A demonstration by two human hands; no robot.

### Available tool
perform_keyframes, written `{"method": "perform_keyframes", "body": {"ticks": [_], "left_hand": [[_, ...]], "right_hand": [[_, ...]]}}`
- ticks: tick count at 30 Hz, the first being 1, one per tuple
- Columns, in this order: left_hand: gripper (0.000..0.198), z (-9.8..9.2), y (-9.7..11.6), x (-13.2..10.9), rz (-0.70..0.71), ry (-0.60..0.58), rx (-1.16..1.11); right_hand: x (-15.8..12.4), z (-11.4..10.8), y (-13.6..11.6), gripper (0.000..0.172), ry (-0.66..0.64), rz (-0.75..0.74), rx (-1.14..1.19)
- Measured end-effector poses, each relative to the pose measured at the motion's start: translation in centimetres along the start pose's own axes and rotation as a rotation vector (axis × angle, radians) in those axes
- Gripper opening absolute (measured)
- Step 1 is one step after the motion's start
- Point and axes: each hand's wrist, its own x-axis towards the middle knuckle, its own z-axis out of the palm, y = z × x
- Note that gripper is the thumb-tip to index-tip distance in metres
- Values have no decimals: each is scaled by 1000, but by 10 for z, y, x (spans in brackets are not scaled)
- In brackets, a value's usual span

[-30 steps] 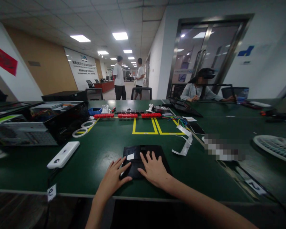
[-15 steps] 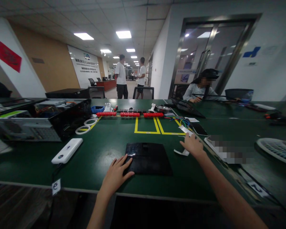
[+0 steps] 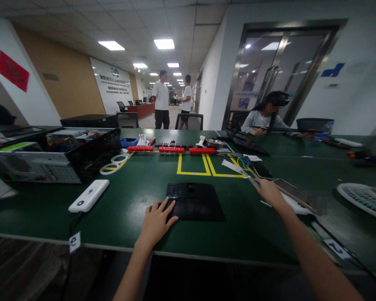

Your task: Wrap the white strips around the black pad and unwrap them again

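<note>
Far left: I am seeing an open black-and-grey metal computer case (image 3: 28,165) lying on the dark green tabletop (image 3: 128,230), wiring showing inside. In front of it, a white oblong plastic power bank (image 3: 89,195) is lying aslant, a black cable leading from its near end past a white tag (image 3: 74,241). Two flat white rings (image 3: 109,173) are lying just beside the case; farther back, a small blue plastic tray (image 3: 129,142) is standing near three red plastic strips (image 3: 171,149) in a row.

Centre: my left hand (image 3: 158,218) is resting palm down, fingers loosely spread, grasping nothing; its fingertips are touching the left side of a flat, four-sided, glossy black panel (image 3: 197,205). The panel is lying before me near the table's front edge, a small raised block showing at its far side. Yellow tape outlines (image 3: 194,173) are marking the surface beyond.

Right: my right hand (image 3: 268,193) is sitting low, well apart from the panel, fingers bent beside a white papery strip (image 3: 232,167). Blur is hiding the fingertips: I cannot tell how far they are open or whether they are pinching it. Coloured wires (image 3: 242,162) and a dark phone (image 3: 262,169) are lying just beyond. Across the table a person in a black headset is sitting. Far right, a white lattice object (image 3: 368,205) is lying.
</note>
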Motion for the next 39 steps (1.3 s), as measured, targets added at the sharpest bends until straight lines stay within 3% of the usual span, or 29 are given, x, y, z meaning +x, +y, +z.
{"method": "perform_keyframes", "body": {"ticks": [3, 7, 10, 12, 14, 17, 20, 22, 30, 39], "left_hand": [[48, 2, -4, 0, -16, 35, -143], [45, 2, -17, 0, -135, 201, -612], [47, -3, -24, -4, -269, 339, -986], [48, -7, -24, -8, -279, 366, -1076], [44, -11, -19, -13, -216, 326, -980], [37, -12, -5, -18, -13, 201, -670], [41, -7, 11, -18, 176, 127, -431], [46, -1, 18, -16, 216, 121, -328], [60, 20, 32, -17, 154, 168, -151], [67, 24, 39, -20, 78, 117, -126]], "right_hand": [[-5, -15, -26, 41, 38, -113, 57], [-22, -26, -79, 42, 37, -382, 226], [-36, -14, -115, 43, -63, -567, 287], [-43, 3, -133, 47, -131, -658, 245], [-47, 22, -146, 50, -157, -729, 156], [-51, 42, -162, 50, -125, -850, -14], [-54, 50, -173, 45, -44, -926, -203], [-56, 53, -178, 42, 7, -945, -293], [-59, 54, -183, 40, 79, -997, -375], [-57, 55, -184, 44, -79, -973, -226]]}}
